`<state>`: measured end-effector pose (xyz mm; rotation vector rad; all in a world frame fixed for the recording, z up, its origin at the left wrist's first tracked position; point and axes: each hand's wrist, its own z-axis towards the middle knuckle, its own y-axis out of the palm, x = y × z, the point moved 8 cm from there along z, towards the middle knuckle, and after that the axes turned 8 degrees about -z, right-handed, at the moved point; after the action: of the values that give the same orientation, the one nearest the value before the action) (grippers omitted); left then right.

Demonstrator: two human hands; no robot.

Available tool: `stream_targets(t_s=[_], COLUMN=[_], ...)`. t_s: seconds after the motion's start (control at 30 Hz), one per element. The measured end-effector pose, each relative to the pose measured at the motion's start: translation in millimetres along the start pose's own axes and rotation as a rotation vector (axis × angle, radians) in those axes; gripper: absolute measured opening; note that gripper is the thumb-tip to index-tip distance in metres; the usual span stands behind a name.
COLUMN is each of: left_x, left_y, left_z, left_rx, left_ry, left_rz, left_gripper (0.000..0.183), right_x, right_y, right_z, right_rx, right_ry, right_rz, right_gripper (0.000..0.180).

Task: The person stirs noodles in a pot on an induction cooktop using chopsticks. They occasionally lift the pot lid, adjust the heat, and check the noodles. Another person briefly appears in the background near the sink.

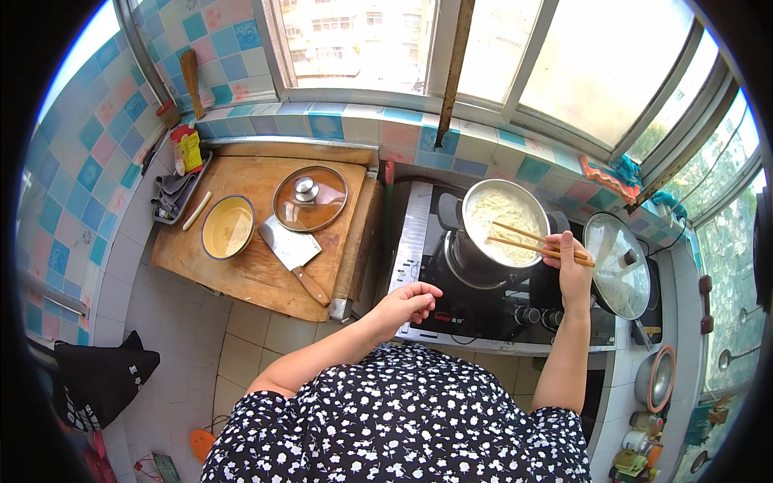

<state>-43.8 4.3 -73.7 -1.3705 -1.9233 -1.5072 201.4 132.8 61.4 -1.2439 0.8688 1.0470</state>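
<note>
My right hand (567,265) holds a pair of wooden chopsticks (531,244). Their tips reach into the noodles (498,208) inside a metal pot (536,192), which stands on the black gas stove (441,278). Pale liquid surrounds the noodles. Over the stove's front left part hangs my left hand (413,302), its fingers loosely curled with nothing in them. Right of the pot, a glass lid (613,284) with a dark knob covers a pan on the other side of the stove.
On the wooden cutting board (241,172) at left are a cleaver (293,244), a glass lid (326,208) and a yellow enamel bowl (228,226) of liquid. A grey cloth (175,196) lies in a tray beside it. A rusty bar (452,78) hangs before the window.
</note>
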Motion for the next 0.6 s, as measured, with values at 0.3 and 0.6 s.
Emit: stream_targets(t_s=[0.3, 0.6], left_x=[0, 1], left_y=[3, -2], left_z=[3, 4], left_rx=[-0.024, 0.005], left_ry=[0.000, 0.010], left_rz=[0.017, 0.023], left_gripper=[0.018, 0.018], right_x=[6, 56], right_y=[-25, -61], right_z=[1, 17], right_rx=[0.131, 0.193], right_ry=[-0.089, 0.142], right_rz=[-0.167, -0.085], right_gripper=[0.036, 0.023])
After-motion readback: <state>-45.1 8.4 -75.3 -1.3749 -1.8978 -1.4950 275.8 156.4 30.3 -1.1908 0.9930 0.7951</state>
